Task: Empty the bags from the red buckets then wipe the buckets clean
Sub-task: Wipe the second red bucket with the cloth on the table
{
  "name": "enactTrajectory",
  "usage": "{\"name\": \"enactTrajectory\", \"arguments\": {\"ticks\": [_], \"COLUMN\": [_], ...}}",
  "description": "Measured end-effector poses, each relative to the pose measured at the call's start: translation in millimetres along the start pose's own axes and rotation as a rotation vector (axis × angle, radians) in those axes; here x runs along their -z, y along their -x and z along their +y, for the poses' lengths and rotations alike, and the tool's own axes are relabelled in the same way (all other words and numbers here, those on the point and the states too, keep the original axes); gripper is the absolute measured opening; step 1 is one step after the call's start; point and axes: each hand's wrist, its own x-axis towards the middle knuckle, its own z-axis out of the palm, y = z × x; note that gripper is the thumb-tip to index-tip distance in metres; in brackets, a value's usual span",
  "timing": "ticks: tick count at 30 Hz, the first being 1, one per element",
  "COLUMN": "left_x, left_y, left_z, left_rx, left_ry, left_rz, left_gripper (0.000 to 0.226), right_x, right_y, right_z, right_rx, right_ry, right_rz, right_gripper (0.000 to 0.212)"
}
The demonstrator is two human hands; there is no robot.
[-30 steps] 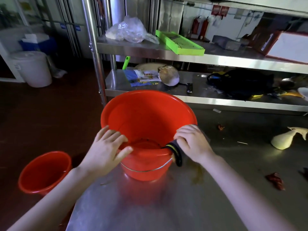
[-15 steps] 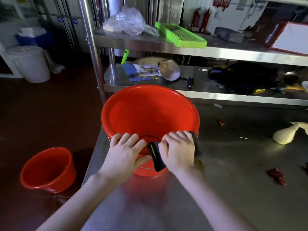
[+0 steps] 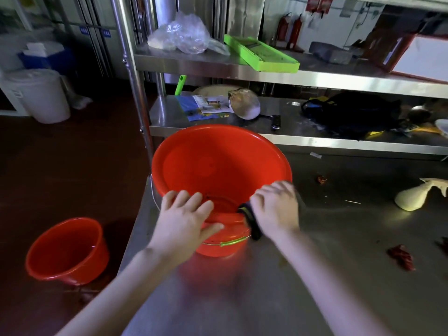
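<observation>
Head view: I seem to be wiping the red bucket [image 3: 218,163] at the table [image 3: 315,275]'s left edge, left hand [image 3: 184,221] flat on its near rim, right hand [image 3: 276,209] gripping a dark cloth [image 3: 252,223] there; next probably means working round the rim.

bucket [image 3: 218,166] on the table [image 3: 327,275], before the shelves [image 3: 315,81]
a second bucket [image 3: 65,248] stands left, on the floor [image 3: 60,178].
</observation>
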Motion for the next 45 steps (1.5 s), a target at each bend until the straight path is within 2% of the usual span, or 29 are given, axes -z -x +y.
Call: {"name": "enactTrajectory", "arguments": {"ticks": [2, 4, 6, 9, 12, 15, 17, 20, 23, 27, 30, 32, 36, 40, 42, 45], "left_x": [1.2, 4.2, 9.4, 15.8, 13.2, 3.4, 1.8, 4.7, 1.3, 8.8, 11.7, 10.2, 8.3, 10.8, 13.3, 19.7], "left_y": [1.3, 1.5, 0.6, -2.6, -3.0, -2.4, 1.3, 3.1, 4.2, 6.0, 5.1, 4.7, 5.1, 12.1, 14.9, 14.4], "left_z": [25.6, 29.6, 9.0, -49.5, -89.5, -82.6, -64.8, -19.3, 23.5, -19.1, -69.0, -77.7, -38.7, -4.5, 1.9, 2.3], "left_rx": [0.049, 0.004, -0.089, -0.116, -0.172, -0.193, -0.161, -0.061, -0.025, -0.140, -0.186, -0.196, -0.150, -0.077, -0.084, -0.091], "left_ry": [-0.008, 0.027, 0.080, 0.082, 0.052, 0.030, 0.014, -0.031, -0.022, 0.096, 0.046, 0.056, -0.024, -0.054, -0.070, -0.068], "left_rz": [0.001, -0.013, -0.052, -0.111, -0.132, -0.106, -0.068, -0.009, -0.007, -0.052, -0.102, -0.137, -0.064, -0.002, -0.005, -0.046], "left_gripper": [0.041, 0.043, 0.051, 0.065, 0.063, 0.061, 0.066, 0.058, 0.047, 0.056, 0.060, 0.058, 0.062, 0.052, 0.050, 0.045], "right_x": [-4.1, -2.2, 4.6, 15.6, 18.5, 17.0, 15.3, 5.1, -1.6, 9.8, 20.0, 22.0, 17.1, 16.3, 20.6, 29.2], "right_y": [17.1, 17.1, 6.6, -16.7, -32.5, -37.4, -27.7, 3.7, 28.8, 14.4, -4.6, -14.4, -13.6, 4.6, 7.7, 2.9], "right_z": [-24.5, -22.9, -3.8, 36.6, 70.5, 74.9, 57.6, 10.1, -24.1, 5.2, 40.4, 58.3, 52.5, 24.7, 21.3, 16.7], "right_rx": [0.027, 0.090, 0.181, 0.232, 0.214, 0.097, 0.023, 0.025, 0.066, 0.235, 0.248, 0.209, 0.049, 0.035, 0.078, 0.065], "right_ry": [0.017, -0.031, -0.052, -0.055, -0.059, -0.110, -0.109, 0.026, 0.006, -0.072, -0.087, -0.108, -0.134, -0.036, -0.025, -0.061], "right_rz": [0.030, 0.017, -0.074, -0.279, -0.339, -0.277, -0.182, 0.018, 0.090, -0.009, -0.145, -0.187, -0.096, 0.037, 0.035, -0.082], "right_gripper": [0.032, 0.032, 0.036, 0.047, 0.053, 0.056, 0.049, 0.036, 0.029, 0.032, 0.041, 0.046, 0.045, 0.034, 0.032, 0.040]}}
